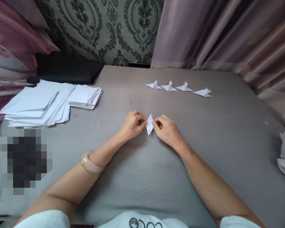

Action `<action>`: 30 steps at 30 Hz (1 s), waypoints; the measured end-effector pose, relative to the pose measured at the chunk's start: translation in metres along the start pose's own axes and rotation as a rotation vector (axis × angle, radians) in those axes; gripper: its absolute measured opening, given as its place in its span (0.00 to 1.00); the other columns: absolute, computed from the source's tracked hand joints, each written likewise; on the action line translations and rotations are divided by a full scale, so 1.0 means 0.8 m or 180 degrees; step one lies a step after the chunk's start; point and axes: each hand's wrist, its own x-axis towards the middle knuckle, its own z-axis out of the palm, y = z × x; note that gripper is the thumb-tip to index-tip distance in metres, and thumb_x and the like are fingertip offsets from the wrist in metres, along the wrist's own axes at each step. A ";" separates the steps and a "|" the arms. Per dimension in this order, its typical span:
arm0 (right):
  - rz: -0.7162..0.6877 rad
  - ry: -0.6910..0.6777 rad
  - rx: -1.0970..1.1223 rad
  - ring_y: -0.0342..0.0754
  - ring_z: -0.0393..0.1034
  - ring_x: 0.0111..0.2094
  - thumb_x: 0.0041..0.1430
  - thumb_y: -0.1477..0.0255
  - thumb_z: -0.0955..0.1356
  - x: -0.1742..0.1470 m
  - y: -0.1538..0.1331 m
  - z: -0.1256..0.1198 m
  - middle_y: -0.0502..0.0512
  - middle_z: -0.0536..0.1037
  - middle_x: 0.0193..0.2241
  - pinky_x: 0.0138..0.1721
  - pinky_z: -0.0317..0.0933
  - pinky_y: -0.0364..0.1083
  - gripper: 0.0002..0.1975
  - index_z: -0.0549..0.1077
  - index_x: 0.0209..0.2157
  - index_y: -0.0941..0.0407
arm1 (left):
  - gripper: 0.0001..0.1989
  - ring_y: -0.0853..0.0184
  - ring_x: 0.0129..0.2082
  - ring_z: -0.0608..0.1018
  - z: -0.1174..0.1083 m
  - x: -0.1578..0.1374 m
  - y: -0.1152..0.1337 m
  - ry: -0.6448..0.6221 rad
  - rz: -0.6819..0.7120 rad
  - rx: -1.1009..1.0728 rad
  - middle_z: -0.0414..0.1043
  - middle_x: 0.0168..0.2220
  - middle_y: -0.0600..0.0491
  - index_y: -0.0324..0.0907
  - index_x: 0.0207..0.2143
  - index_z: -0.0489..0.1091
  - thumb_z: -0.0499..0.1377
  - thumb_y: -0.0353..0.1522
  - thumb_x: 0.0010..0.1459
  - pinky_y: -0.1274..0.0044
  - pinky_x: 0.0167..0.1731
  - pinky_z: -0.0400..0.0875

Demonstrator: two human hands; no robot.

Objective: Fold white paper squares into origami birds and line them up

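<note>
Two hands: left hand [132, 126] and right hand [167, 130] pinch the folded paper [149, 124] at mid-bed
Four finished folds [178, 87]: rowed beyond, well apart
Paper stack [49, 101]: left edge
Grey sheet [137, 177]: bare near the arms

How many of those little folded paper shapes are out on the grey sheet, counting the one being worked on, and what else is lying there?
Finished folded paper figures in a row: 4
Folded paper piece pinched between the left hand and right hand: 1
Pile of loose white paper sheets: 1
Black cushion: 1
Total: 7
</note>
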 end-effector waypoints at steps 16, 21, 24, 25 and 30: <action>0.0222 -0.0196 -0.0334 0.46 0.68 0.33 0.63 0.67 0.63 0.002 -0.007 0.001 0.54 0.73 0.35 0.34 0.57 0.44 0.09 0.70 0.32 0.55 | 0.07 0.63 0.37 0.70 0.009 0.001 -0.012 0.0073 0.0198 0.0229 0.69 0.37 0.48 0.39 0.30 0.71 0.57 0.32 0.59 0.69 0.43 0.64; 0.0218 -0.0212 -0.0428 0.45 0.68 0.33 0.63 0.67 0.62 0.001 -0.007 0.002 0.54 0.73 0.36 0.35 0.56 0.44 0.09 0.70 0.33 0.55 | 0.08 0.64 0.37 0.69 0.011 0.001 -0.015 0.0106 0.0264 0.0301 0.69 0.37 0.48 0.39 0.30 0.70 0.56 0.33 0.60 0.69 0.43 0.64; 0.0231 -0.0233 -0.0473 0.46 0.68 0.34 0.63 0.67 0.62 0.001 -0.008 0.002 0.54 0.73 0.36 0.34 0.56 0.44 0.09 0.70 0.33 0.56 | 0.08 0.63 0.37 0.69 0.011 0.001 -0.014 0.0084 0.0225 0.0305 0.69 0.38 0.48 0.39 0.29 0.70 0.56 0.33 0.60 0.69 0.43 0.65; 0.0239 -0.0240 -0.0490 0.46 0.69 0.34 0.63 0.67 0.62 0.001 -0.009 0.002 0.54 0.73 0.36 0.34 0.56 0.44 0.09 0.70 0.33 0.56 | 0.08 0.63 0.37 0.69 0.011 0.001 -0.013 0.0080 0.0224 0.0304 0.69 0.38 0.48 0.39 0.29 0.70 0.57 0.33 0.60 0.69 0.43 0.65; 0.0244 -0.0259 -0.0551 0.47 0.69 0.35 0.64 0.67 0.62 0.002 -0.009 0.003 0.55 0.73 0.37 0.34 0.56 0.44 0.09 0.70 0.34 0.56 | 0.08 0.63 0.37 0.69 0.011 0.002 -0.013 0.0096 0.0225 0.0354 0.69 0.38 0.48 0.39 0.30 0.71 0.57 0.34 0.59 0.69 0.42 0.65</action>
